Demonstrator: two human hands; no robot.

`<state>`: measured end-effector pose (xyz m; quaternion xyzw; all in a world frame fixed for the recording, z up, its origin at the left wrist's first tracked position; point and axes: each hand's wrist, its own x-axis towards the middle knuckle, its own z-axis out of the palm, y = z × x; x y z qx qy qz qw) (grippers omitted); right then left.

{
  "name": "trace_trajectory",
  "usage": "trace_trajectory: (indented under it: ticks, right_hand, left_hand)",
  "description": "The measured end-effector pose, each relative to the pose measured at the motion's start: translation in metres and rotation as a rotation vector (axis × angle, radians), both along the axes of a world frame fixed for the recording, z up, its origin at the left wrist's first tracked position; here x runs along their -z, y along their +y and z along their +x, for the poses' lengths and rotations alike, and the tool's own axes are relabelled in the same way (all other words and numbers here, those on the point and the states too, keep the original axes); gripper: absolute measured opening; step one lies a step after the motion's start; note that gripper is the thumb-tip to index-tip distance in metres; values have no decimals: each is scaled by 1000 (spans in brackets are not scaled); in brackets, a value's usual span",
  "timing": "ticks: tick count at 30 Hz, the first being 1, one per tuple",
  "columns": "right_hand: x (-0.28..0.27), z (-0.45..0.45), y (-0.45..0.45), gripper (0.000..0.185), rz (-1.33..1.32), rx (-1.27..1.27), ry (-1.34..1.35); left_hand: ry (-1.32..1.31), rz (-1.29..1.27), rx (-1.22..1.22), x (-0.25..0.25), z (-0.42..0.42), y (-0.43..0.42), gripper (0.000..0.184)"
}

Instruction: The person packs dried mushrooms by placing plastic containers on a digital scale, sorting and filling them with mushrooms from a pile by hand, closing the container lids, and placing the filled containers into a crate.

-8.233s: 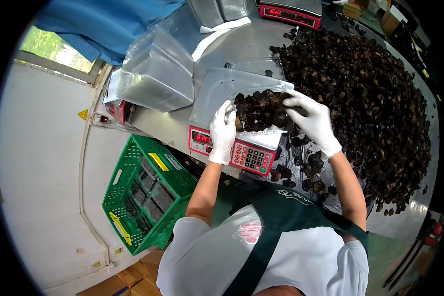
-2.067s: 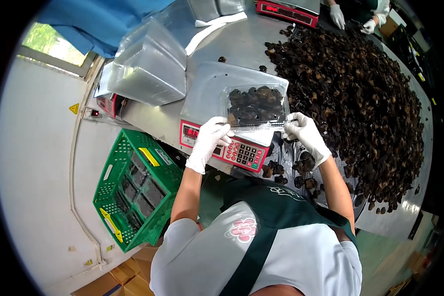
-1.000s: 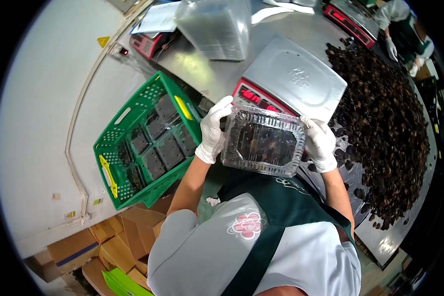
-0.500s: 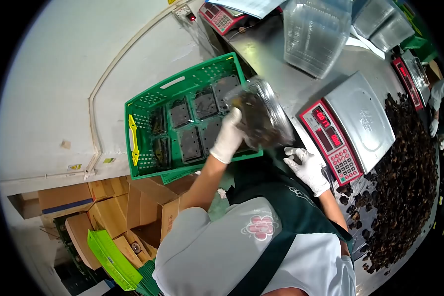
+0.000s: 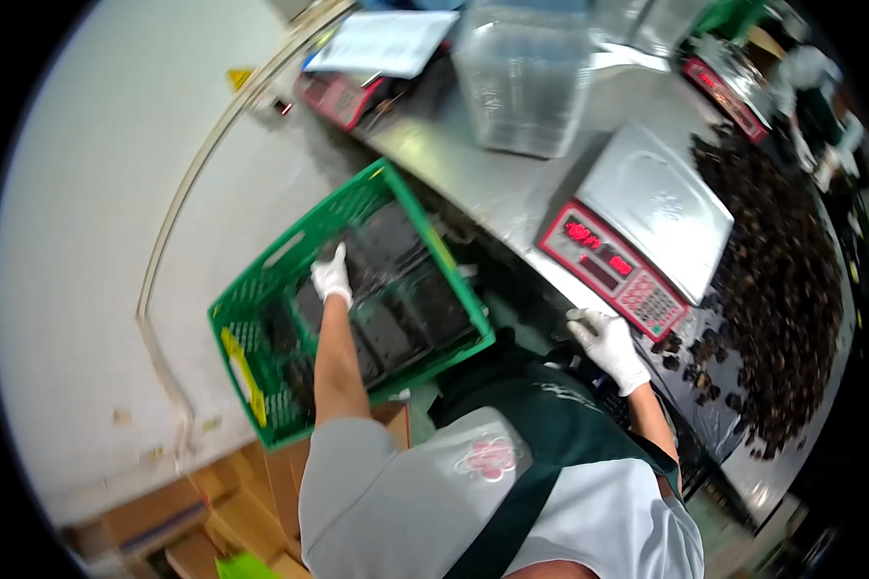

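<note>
Slanting lengthwise up rightward, the green crate [image 5: 434,241] surrounds the left hand [image 5: 333,277], its fingers' grip unclear.

Dark-filled boxes [image 5: 390,331] (seemingly closed) lie together in a green crate [image 5: 465,307].

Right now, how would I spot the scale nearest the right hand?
Find the metal table, then the dark heap on its right side. Just left of that heap, near the camera wearer's right hand, sits the red scale with a silvery top. It looks the largest scale in view.
</note>
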<state>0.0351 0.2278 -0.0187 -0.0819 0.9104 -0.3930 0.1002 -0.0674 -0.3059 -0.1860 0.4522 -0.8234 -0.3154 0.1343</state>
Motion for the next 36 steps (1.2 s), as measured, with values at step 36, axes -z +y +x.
trace_trajectory:
  ticks: [36]
  right_hand:
    - [11,180,208,27,182,738,-113]
  left_hand:
    - [751,-660,1316,-340,-199,335,14]
